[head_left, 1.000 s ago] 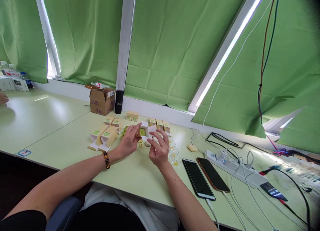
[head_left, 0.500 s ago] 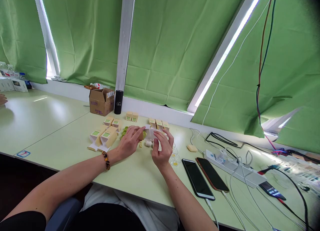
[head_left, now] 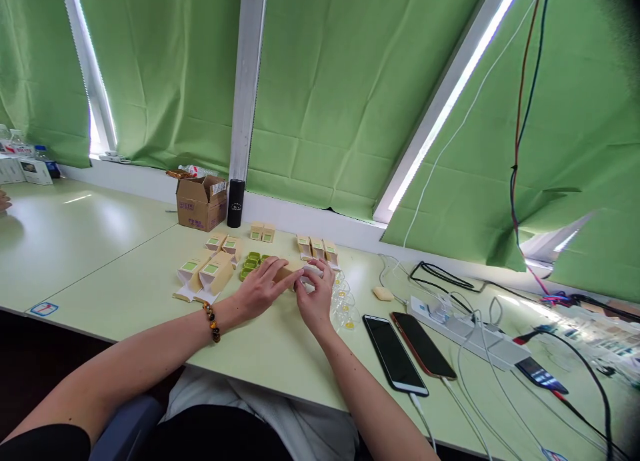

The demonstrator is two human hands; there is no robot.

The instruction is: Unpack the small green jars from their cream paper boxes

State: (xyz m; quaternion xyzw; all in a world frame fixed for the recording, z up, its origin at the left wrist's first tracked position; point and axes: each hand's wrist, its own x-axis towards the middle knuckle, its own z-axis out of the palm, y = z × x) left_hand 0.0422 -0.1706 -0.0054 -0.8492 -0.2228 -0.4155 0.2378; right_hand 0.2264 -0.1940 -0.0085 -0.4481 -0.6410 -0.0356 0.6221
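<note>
A small tan cardboard box (head_left: 288,270) lies on its side between my two hands. My left hand (head_left: 259,288), with a beaded bracelet at the wrist, is closed on the box's left end. My right hand (head_left: 316,297) pinches at the white flaps at the box's right end; whether a small item is between those fingertips is hidden. Just left of the box sit several green cup-like pieces (head_left: 250,266), partly behind my left hand. Clear plastic domes (head_left: 345,308) stand right of my right hand.
Open tan boxes (head_left: 216,274) stand at the left; more tan boxes (head_left: 317,248) stand behind. A brown carton (head_left: 200,204) and black tumbler (head_left: 236,204) are farther back. Right are two phones (head_left: 395,354), a power strip (head_left: 465,334) and loose cables. A person's hand (head_left: 4,200) shows far left.
The box has turned so its tan side faces up and its open white end is mostly covered. My right hand has moved left and closed in at the flaps.
</note>
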